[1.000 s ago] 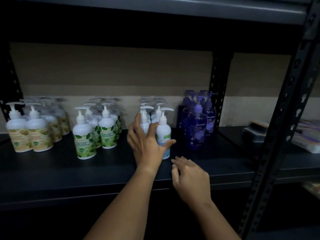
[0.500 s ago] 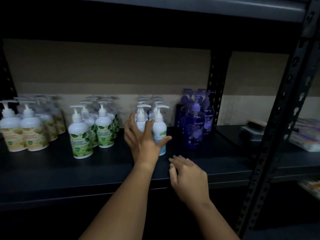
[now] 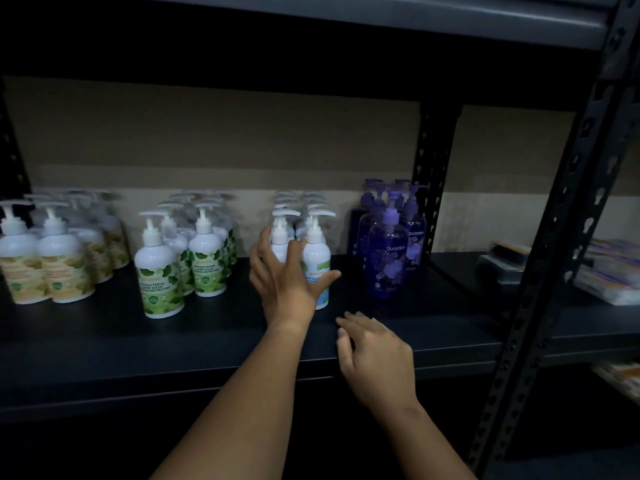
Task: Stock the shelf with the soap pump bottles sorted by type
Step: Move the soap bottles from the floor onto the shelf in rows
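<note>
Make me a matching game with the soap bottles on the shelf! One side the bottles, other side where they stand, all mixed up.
Things:
1. yellow-label bottles
2. green-leaf bottles
3. blue-label bottles
4. purple bottles

Places:
A. far right of the row, by the black post
B. far left of the row
C. behind the left hand, which touches them
D. second group from the left

Pairs: 1-B, 2-D, 3-C, 4-A

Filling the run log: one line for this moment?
left hand: fingers against blue-label bottles | right hand: resting on shelf | rows sorted
</note>
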Tool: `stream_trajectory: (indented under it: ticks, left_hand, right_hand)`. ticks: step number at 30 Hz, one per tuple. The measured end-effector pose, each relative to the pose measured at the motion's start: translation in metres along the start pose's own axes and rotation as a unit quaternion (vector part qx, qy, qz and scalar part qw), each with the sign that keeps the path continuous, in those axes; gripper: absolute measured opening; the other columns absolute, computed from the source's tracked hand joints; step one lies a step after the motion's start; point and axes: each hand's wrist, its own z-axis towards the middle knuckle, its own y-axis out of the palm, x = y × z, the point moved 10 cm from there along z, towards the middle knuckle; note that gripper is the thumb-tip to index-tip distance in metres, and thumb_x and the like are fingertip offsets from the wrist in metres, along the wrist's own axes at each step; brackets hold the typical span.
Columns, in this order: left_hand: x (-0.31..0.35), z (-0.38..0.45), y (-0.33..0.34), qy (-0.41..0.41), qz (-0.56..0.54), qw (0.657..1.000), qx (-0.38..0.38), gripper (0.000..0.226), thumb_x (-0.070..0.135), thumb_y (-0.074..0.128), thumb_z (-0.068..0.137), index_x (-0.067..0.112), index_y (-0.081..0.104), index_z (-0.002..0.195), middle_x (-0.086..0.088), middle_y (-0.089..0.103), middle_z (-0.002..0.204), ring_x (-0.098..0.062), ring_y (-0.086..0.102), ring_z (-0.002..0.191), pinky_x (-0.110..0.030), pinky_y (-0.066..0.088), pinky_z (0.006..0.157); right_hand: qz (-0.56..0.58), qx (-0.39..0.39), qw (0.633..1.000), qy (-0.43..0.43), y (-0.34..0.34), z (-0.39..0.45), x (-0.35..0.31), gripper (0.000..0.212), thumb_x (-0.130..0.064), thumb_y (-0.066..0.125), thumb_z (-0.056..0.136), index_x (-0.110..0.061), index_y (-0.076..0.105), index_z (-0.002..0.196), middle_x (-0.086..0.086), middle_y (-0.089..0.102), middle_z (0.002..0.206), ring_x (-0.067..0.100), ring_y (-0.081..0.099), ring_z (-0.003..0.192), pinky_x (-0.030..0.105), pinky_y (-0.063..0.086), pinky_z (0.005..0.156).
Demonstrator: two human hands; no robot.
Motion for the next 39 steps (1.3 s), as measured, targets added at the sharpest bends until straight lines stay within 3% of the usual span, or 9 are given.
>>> stream_trajectory:
  ticks: [6,11,13,15,18,26,32,37,39]
  left_hand:
    - [-0.008,-0.007,-0.011,-0.068,-0.178,0.982,-0.015,0.098,0.070,0.088,0.053,0.049,0.046,0.140,0.004,-0.004,0.170,-0.023,0.013,0.154,-0.051,0.023,0.119]
    - [-0.042,-0.008,-0.024,-0.125,-0.338,0.933,0.011,0.106,0.065,0.089,0.062,0.046,0.031,0.149,-0.002,0.033,0.157,-0.024,0.042,0.142,-0.046,0.044,0.115]
    - [-0.053,-0.009,-0.019,-0.147,-0.361,0.920,-0.044,0.096,0.033,0.094,0.073,0.045,0.033,0.146,-0.004,0.041,0.152,-0.019,0.055,0.129,-0.037,0.052,0.104]
    - [-0.061,-0.010,-0.016,-0.158,-0.356,0.918,-0.081,0.088,0.006,0.089,0.078,0.039,0.037,0.142,-0.003,0.051,0.143,-0.017,0.060,0.122,-0.036,0.055,0.099]
    - [-0.072,-0.010,-0.014,-0.171,-0.339,0.921,-0.093,0.078,-0.006,0.087,0.075,0.034,0.048,0.129,-0.001,0.060,0.128,-0.024,0.062,0.118,-0.045,0.057,0.098]
    - [-0.066,-0.013,-0.016,-0.183,-0.319,0.923,-0.110,0.073,-0.005,0.085,0.079,0.032,0.045,0.128,-0.001,0.061,0.125,-0.021,0.063,0.114,-0.039,0.056,0.095]
    - [-0.075,-0.030,-0.031,-0.237,-0.255,0.922,-0.170,0.091,0.004,0.092,0.074,0.018,0.040,0.148,-0.008,0.056,0.132,-0.024,0.060,0.117,-0.040,0.053,0.101]
    - [-0.082,-0.055,-0.074,-0.253,-0.246,0.911,-0.212,0.047,0.009,0.086,0.083,0.013,0.059,0.123,-0.005,0.071,0.108,-0.014,0.069,0.095,-0.026,0.055,0.085]
    - [-0.081,-0.067,-0.094,-0.241,-0.259,0.910,-0.215,0.025,0.004,0.081,0.086,0.012,0.066,0.105,-0.009,0.077,0.093,-0.017,0.073,0.083,-0.031,0.059,0.084]
  right_hand:
    - [0.009,0.002,1.000,0.003,0.000,0.000,0.001,0.028,-0.033,0.058,0.087,-0.029,0.082,0.101,-0.011,0.078,0.109,0.009,0.073,0.105,0.027,0.057,0.090]
    - [0.008,0.016,1.000,-0.001,-0.004,0.001,0.000,0.023,-0.031,0.063,0.082,-0.030,0.083,0.095,-0.012,0.079,0.103,0.009,0.075,0.098,0.025,0.058,0.084]
    - [0.008,0.008,1.000,0.001,-0.004,0.000,0.000,0.024,-0.032,0.062,0.084,-0.030,0.082,0.096,-0.013,0.078,0.104,0.009,0.074,0.100,0.025,0.057,0.084]
    - [0.003,0.006,1.000,0.000,-0.004,0.000,-0.001,0.026,-0.033,0.060,0.085,-0.031,0.082,0.098,-0.013,0.078,0.106,0.008,0.073,0.102,0.024,0.057,0.085]
    - [-0.001,0.005,1.000,0.004,-0.007,0.000,-0.002,0.026,-0.032,0.060,0.085,-0.031,0.082,0.098,-0.013,0.078,0.106,0.009,0.074,0.101,0.026,0.057,0.084]
    - [-0.001,-0.008,1.000,0.011,-0.010,0.000,-0.004,0.023,-0.030,0.062,0.092,-0.031,0.081,0.106,-0.013,0.076,0.116,0.009,0.070,0.112,0.026,0.055,0.089]
    - [0.031,-0.054,0.998,-0.003,-0.010,0.000,-0.007,0.034,-0.035,0.048,0.105,-0.032,0.069,0.132,-0.015,0.062,0.141,0.006,0.051,0.137,0.022,0.036,0.109]
    - [0.064,-0.024,0.998,-0.019,-0.018,-0.010,-0.023,0.013,-0.019,0.069,0.094,-0.016,0.078,0.103,0.000,0.077,0.100,0.027,0.068,0.098,0.040,0.054,0.085]
    - [0.082,0.020,0.994,-0.065,-0.024,-0.021,-0.049,0.013,-0.015,0.072,0.089,-0.015,0.078,0.101,0.000,0.075,0.090,0.028,0.065,0.086,0.043,0.056,0.077]
